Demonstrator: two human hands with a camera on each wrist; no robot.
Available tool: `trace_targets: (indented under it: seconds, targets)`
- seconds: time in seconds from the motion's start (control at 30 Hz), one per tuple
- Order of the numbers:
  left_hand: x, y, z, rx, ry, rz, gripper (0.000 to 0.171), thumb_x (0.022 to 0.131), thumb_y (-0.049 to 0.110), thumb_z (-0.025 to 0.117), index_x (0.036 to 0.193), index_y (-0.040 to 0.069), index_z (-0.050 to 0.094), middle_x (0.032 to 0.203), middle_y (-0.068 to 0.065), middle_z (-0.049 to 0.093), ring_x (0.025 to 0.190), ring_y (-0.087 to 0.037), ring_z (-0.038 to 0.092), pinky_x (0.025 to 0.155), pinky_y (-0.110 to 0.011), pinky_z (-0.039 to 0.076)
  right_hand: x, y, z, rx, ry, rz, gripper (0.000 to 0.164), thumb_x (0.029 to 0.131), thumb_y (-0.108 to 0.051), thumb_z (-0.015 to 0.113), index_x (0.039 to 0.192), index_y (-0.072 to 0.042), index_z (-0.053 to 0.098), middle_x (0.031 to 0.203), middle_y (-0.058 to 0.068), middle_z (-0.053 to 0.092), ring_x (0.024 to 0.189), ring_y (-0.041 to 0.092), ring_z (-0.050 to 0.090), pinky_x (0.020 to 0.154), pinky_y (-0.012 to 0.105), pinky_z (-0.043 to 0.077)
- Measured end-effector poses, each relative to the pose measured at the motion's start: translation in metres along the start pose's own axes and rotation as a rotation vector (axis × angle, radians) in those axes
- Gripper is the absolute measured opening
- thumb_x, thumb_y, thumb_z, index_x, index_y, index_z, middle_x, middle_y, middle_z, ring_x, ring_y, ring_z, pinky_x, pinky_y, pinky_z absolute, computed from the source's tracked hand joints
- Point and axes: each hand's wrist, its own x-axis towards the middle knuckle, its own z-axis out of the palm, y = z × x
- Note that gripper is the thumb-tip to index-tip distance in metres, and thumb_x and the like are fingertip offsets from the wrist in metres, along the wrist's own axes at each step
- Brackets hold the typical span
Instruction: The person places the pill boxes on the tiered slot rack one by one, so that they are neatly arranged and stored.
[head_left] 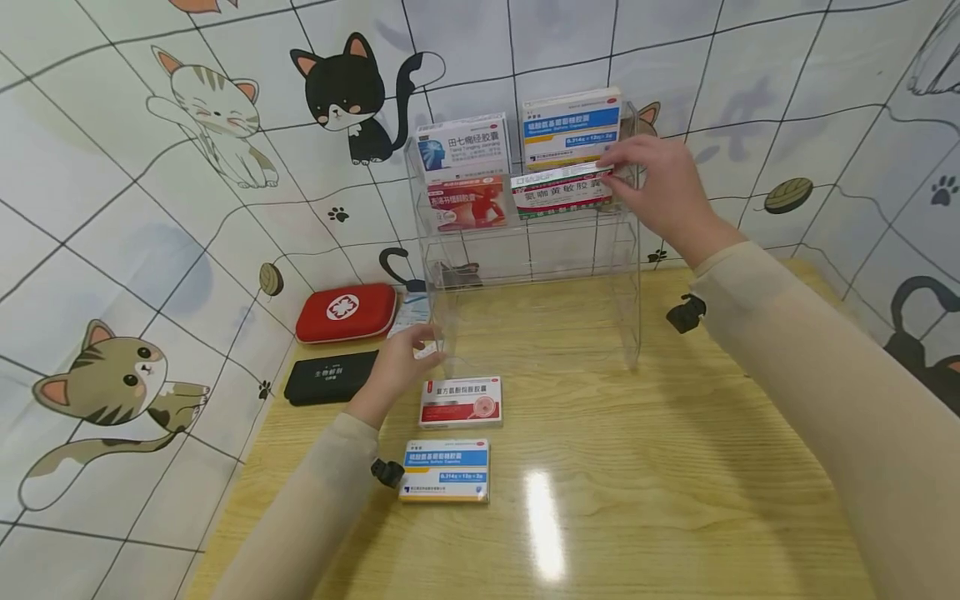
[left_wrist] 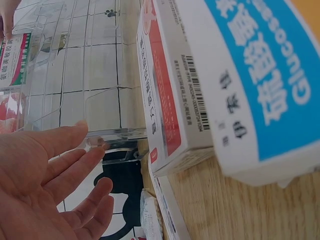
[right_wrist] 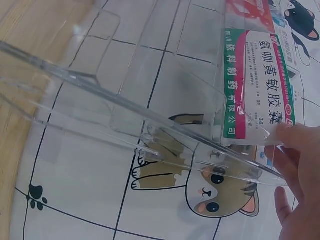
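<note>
My right hand [head_left: 660, 187] pinches the right end of a white, green and magenta capsule box [head_left: 562, 193] at the front upper tier of a clear display rack [head_left: 632, 325]. In the right wrist view, the thumb lies over the corner of this box [right_wrist: 255, 85]. Left of it on the same tier stands a red medicine box [head_left: 468, 204]. Behind them are a white box with a blue picture [head_left: 465, 148] and a blue-and-white capsule box [head_left: 572, 125]. Low at the rack's left side, my left hand [head_left: 397, 367] holds the edge between thumb and fingertips [left_wrist: 100, 150].
A red-and-white box [head_left: 461, 402] and another blue-and-white box [head_left: 446, 471] lie on the wooden table [head_left: 637, 500] before the rack. At the left are a red zip case [head_left: 347, 312] and a black pouch [head_left: 330, 379]. A cat-patterned wall [head_left: 480, 50] stands close behind.
</note>
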Motion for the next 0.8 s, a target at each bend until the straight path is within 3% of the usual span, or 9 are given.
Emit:
trace_targets:
  seconds: [0.13, 0.3, 0.5, 0.6, 0.8]
  targets:
    - [-0.001, -0.001, 0.001, 0.003, -0.002, 0.002, 0.042, 0.094, 0.027, 0.078, 0.133, 0.022, 0.064, 0.141, -0.005, 0.065, 0.129, -0.032, 0.058, 0.102, -0.050, 0.054, -0.002, 0.001, 0.001, -0.043, -0.045, -0.016, 0.024, 0.098, -0.014, 0.071, 0.120, -0.006, 0.073, 0.132, 0.013, 0.068, 0.124, 0.035, 0.060, 0.115, 0.054, 0.041]
    - [0.000, 0.001, 0.000, -0.004, 0.000, 0.000, 0.043, 0.093, 0.029, 0.078, 0.134, 0.022, 0.064, 0.141, -0.005, 0.064, 0.129, -0.032, 0.057, 0.102, -0.050, 0.055, -0.008, -0.004, -0.002, -0.002, -0.052, -0.022, 0.026, 0.097, -0.013, 0.072, 0.121, -0.003, 0.072, 0.139, 0.015, 0.063, 0.134, 0.036, 0.055, 0.117, 0.052, 0.042]
    - [0.001, 0.002, -0.001, -0.002, -0.004, 0.000, 0.044, 0.094, 0.029, 0.077, 0.135, 0.023, 0.063, 0.142, -0.005, 0.063, 0.129, -0.032, 0.057, 0.101, -0.050, 0.055, -0.026, -0.014, 0.002, 0.074, 0.062, -0.048, 0.026, 0.092, -0.008, 0.077, 0.118, -0.002, 0.074, 0.140, 0.014, 0.062, 0.136, 0.035, 0.052, 0.119, 0.051, 0.037]
    - [0.000, 0.002, -0.001, 0.003, -0.002, 0.001, 0.044, 0.094, 0.029, 0.077, 0.135, 0.022, 0.063, 0.141, -0.005, 0.064, 0.129, -0.032, 0.057, 0.101, -0.049, 0.055, -0.042, -0.024, 0.013, 0.123, 0.084, -0.074, 0.028, 0.089, -0.007, 0.080, 0.116, -0.003, 0.075, 0.135, 0.013, 0.066, 0.132, 0.034, 0.055, 0.116, 0.052, 0.040]
    - [-0.001, 0.003, -0.001, 0.003, -0.001, 0.003, 0.044, 0.094, 0.028, 0.077, 0.135, 0.021, 0.063, 0.141, -0.006, 0.064, 0.128, -0.033, 0.057, 0.101, -0.050, 0.055, -0.086, -0.050, 0.050, 0.234, -0.044, -0.098, 0.032, 0.087, -0.009, 0.083, 0.117, -0.006, 0.074, 0.130, 0.011, 0.069, 0.123, 0.032, 0.063, 0.110, 0.051, 0.048]
